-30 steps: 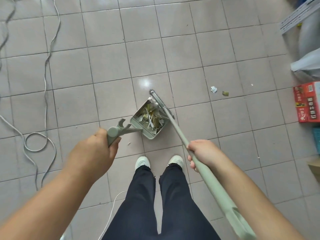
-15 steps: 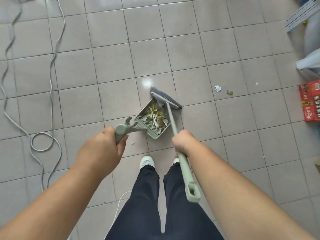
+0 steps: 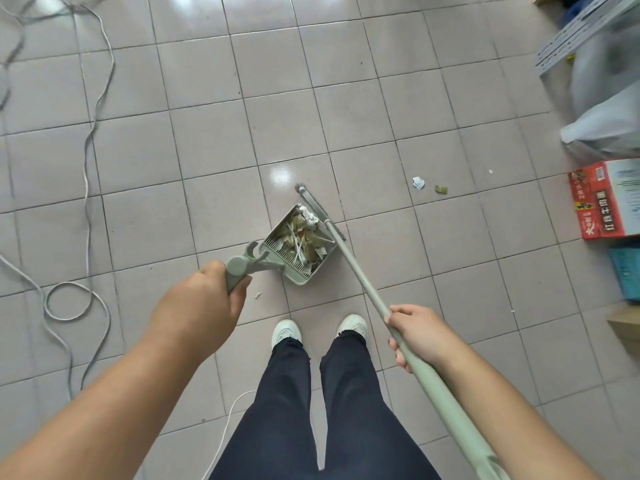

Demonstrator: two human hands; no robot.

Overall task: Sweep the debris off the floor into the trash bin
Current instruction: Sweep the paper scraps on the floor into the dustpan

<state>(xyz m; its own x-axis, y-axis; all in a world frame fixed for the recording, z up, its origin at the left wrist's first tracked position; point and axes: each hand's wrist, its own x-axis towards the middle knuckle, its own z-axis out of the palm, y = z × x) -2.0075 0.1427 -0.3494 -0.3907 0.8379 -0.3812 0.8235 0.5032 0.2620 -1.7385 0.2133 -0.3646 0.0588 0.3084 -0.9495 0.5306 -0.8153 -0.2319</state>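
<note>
We are gripping the dustpan (image 3: 298, 251) handle in our left hand (image 3: 199, 306), our right hand's (image 3: 417, 332) fingers wrapping the broom (image 3: 349, 265), its head touching the debris (image 3: 301, 237).

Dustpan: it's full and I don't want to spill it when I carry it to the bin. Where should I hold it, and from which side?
Probably grip the dustpan by its green handle, where the left hand holds it now, coming from the near side. The handle rises from the back wall toward the person, and the open mouth faces away at the broom, so lifting there should tip the debris backward into the tray.
</note>
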